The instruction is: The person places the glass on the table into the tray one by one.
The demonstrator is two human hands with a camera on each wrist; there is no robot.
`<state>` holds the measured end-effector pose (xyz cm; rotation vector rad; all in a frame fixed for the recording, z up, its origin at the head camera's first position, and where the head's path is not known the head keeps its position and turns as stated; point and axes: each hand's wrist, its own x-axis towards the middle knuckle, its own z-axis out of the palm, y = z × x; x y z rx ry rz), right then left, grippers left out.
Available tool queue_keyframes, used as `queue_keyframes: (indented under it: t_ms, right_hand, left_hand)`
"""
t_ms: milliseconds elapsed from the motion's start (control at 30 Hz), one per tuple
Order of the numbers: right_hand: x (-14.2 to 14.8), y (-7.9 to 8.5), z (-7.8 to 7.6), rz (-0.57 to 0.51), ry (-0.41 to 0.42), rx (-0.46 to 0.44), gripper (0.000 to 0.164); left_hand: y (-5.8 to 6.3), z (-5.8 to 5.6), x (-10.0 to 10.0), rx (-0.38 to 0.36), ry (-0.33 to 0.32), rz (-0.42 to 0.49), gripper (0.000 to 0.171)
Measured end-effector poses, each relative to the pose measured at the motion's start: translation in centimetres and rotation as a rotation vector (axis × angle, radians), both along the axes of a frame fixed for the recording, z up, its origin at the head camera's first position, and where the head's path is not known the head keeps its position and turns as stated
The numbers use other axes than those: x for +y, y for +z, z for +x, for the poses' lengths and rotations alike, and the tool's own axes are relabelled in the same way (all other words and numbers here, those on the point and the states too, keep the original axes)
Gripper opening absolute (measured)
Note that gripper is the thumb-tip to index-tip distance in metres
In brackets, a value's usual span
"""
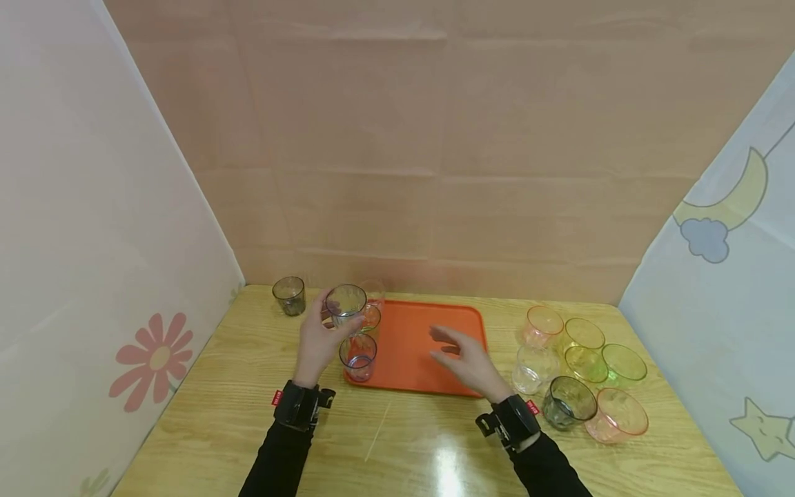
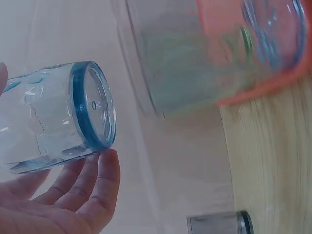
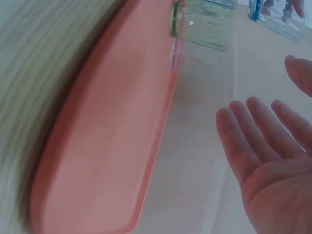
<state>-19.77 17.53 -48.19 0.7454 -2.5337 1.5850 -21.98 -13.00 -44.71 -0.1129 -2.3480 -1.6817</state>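
Observation:
My left hand point(image 1: 318, 343) grips a clear blue-tinted glass point(image 1: 345, 302) above the left edge of the orange tray point(image 1: 428, 345). In the left wrist view, this glass point(image 2: 53, 117) lies sideways in the picture, its thick blue base by the fingertips. Below it, another bluish glass point(image 1: 358, 362) stands on the tray's front left corner. Behind that are a green glass point(image 1: 372, 322) and a pale pink glass point(image 1: 375, 290), partly hidden. Over the tray's right part hovers my right hand point(image 1: 467, 362), fingers apart and holding nothing.
A dark grey glass point(image 1: 290, 298) stands left of the tray. To the right is a group of several glasses, among them a pink one point(image 1: 542, 326), a clear one point(image 1: 533, 369), a yellow one point(image 1: 584, 335) and a dark one point(image 1: 566, 407). A beige sheet point(image 1: 435, 172) hangs behind the table.

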Motion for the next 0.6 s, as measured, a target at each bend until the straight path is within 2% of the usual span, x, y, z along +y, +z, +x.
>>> queue_keyframes:
  t_ms: [67,167,200,333,400,433,600]
  right_hand:
    - [-0.6,0.9,0.0,-0.001,-0.014,-0.049,0.056]
    - [-1.2,1.1,-0.3,0.005,-0.024,-0.063,0.06]
    - [-1.1,0.1,-1.0,0.0,0.003,-0.033,0.061]
    - [-1.9,0.4,-1.2,0.0,0.008,0.005,0.064]
    - [-2.3,0.8,-1.2,-0.004,0.018,-0.002,0.065]
    - [-2.8,2.0,-0.6,-0.003,-0.001,-0.03,0.065]
    - [-3.8,2.7,-0.7,-0.033,0.013,-0.083,0.067]
  left_hand:
    - [0.1,0.1,0.6,-0.01,-0.019,0.014,0.088]
    - [0.2,0.5,1.5,-0.002,-0.037,0.006,0.087]
    - [0.2,0.6,1.7,0.006,-0.043,0.0,0.087]
    - [0.0,1.0,2.6,0.039,-0.08,-0.01,0.087]
    - [-0.3,1.1,3.0,0.044,-0.092,-0.008,0.087]
    - [-0.4,1.2,3.2,0.054,-0.096,-0.02,0.086]
    - [-0.7,1.6,3.9,0.053,-0.122,-0.037,0.084]
